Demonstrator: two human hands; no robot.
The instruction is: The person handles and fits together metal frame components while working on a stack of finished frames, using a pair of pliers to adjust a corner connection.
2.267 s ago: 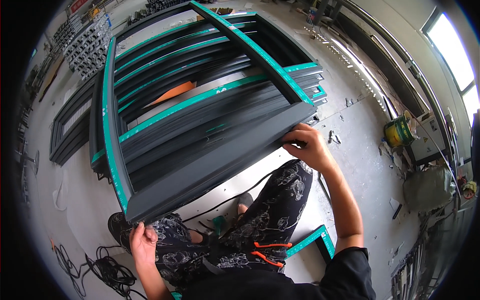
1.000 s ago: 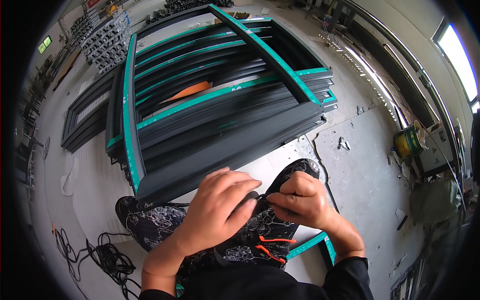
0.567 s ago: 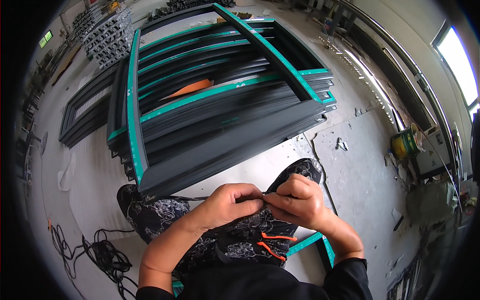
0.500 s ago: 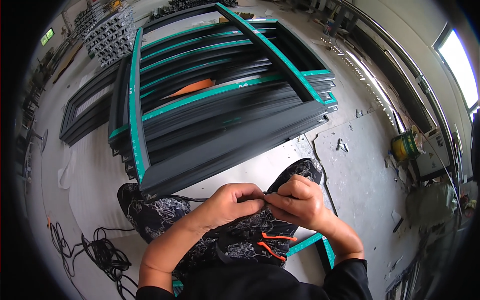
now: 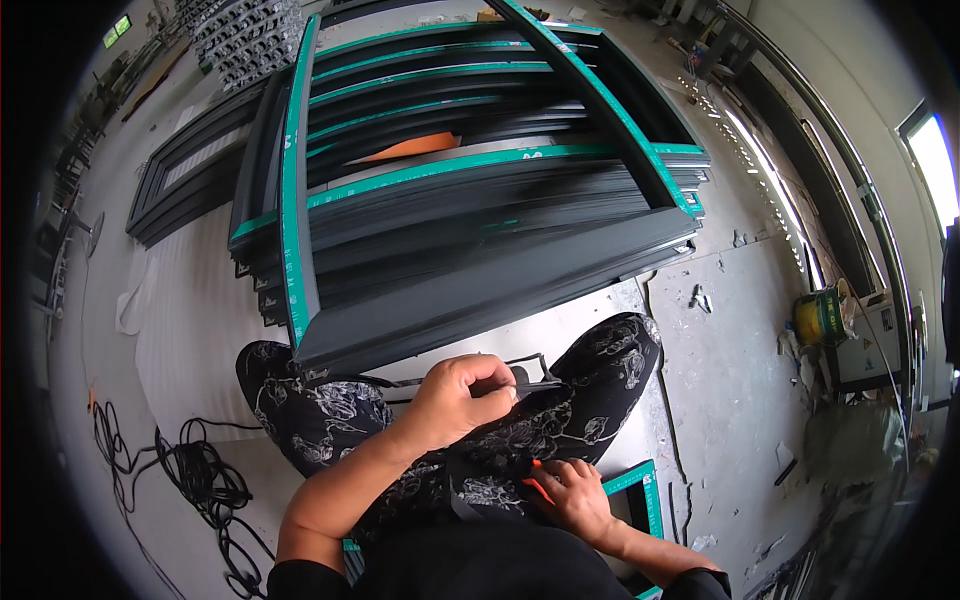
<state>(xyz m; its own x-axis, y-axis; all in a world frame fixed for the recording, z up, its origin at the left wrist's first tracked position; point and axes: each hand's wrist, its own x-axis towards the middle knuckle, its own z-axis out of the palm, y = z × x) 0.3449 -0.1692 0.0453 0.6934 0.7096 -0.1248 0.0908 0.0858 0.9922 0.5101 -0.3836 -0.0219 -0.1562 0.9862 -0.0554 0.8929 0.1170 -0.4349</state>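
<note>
My left hand (image 5: pixel 455 402) is closed in a pinch above my lap. Between its thumb and fingers is a thin black strip (image 5: pixel 538 388), which looks like rubber seal; its ends run out to both sides and one part bends up near my right knee. Lower down, my right hand (image 5: pixel 578 500) curls over the orange handles (image 5: pixel 540 482) of a hand tool lying on my patterned trousers. The tool's jaws are hidden, so its exact kind does not show. Just ahead of my knees lies a stack of dark grey frames (image 5: pixel 470 285) with green tape.
A small green-taped frame (image 5: pixel 655 510) lies by my right side. Tangled black cable (image 5: pixel 200 470) spreads on the floor at left. A yellow-green bucket (image 5: pixel 820 318) stands at right near the wall. Stacked metal profiles (image 5: pixel 245 40) rise at the far left.
My right hand has let go of the black strip and moved down onto the orange-handled tool. The left hand keeps its pinch. The whole view has shifted slightly.
</note>
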